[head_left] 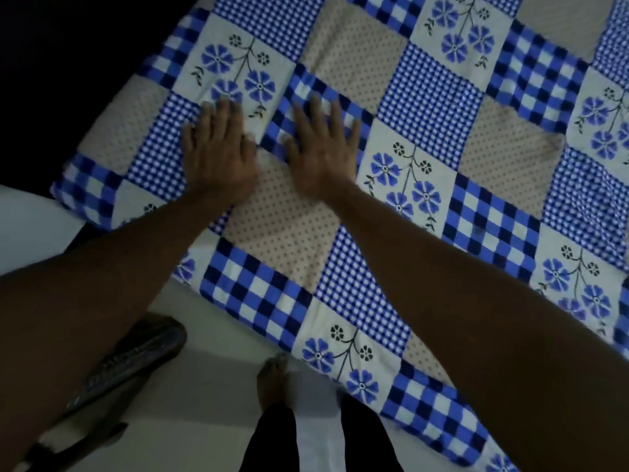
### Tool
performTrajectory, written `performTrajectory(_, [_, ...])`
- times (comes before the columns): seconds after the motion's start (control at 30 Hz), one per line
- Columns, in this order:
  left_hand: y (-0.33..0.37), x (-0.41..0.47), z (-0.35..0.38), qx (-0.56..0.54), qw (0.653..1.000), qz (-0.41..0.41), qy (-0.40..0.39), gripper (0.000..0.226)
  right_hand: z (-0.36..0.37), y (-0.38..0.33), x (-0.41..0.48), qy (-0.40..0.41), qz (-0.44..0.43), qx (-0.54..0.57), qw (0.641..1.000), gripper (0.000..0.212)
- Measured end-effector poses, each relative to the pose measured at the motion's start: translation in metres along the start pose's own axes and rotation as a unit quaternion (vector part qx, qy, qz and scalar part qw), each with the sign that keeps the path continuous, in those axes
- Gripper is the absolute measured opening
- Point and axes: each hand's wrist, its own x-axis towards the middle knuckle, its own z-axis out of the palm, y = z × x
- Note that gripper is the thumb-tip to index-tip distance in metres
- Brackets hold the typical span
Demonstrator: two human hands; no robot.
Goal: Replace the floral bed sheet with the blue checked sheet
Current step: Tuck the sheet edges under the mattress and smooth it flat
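Observation:
The blue checked sheet (425, 137), a patchwork of blue checks, beige dotted squares and blue flower squares, lies spread over the bed and fills most of the view. My left hand (218, 151) lies flat on it with fingers straight, near the bed's left corner. My right hand (323, 155) presses flat beside it, fingers spread. Both arms reach forward from the bottom of the view. No floral sheet shows separately.
The sheet's near edge hangs over the bed side towards the pale floor (204, 386). A dark slipper-like object (136, 356) lies on the floor at lower left. My bare foot (272, 379) stands close to the bed. The far left is dark.

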Motion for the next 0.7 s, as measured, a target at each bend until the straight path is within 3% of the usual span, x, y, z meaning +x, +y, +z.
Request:
performTrajectory(0.2, [-0.071, -0.014, -0.017, -0.016, 0.996, -0.084, -0.019, 0.064, 0.009, -0.072, -0.009, -0.066, -0.178, 0.068, 0.979, 0.062])
performTrajectory(0.27, [-0.067, -0.016, -0.026, -0.036, 0.996, -0.082, -0.012, 0.067, 0.000, -0.063, -0.009, -0.025, -0.193, 0.158, 0.968, 0.055])
performTrajectory(0.33, [-0.047, -0.012, -0.034, -0.043, 0.998, -0.036, 0.001, 0.068, -0.013, -0.037, 0.001, 0.079, -0.124, 0.186, 0.971, 0.049])
performTrajectory(0.4, [-0.013, 0.002, -0.038, -0.060, 0.997, 0.038, -0.006, 0.066, -0.029, 0.003, 0.016, 0.133, 0.000, 0.146, 0.980, 0.049])
performTrajectory(0.5, [0.045, 0.029, -0.030, -0.069, 0.983, 0.165, -0.030, 0.062, -0.037, 0.059, 0.034, 0.071, 0.142, 0.075, 0.985, 0.057])
performTrajectory(0.6, [0.077, 0.051, -0.009, -0.021, 0.976, 0.213, -0.048, 0.059, -0.023, 0.068, 0.041, 0.027, 0.149, 0.024, 0.988, 0.058])
performTrajectory(0.7, [0.065, 0.077, 0.000, 0.003, 0.990, 0.141, -0.032, 0.059, -0.016, 0.050, 0.051, 0.031, 0.133, 0.026, 0.990, 0.058])
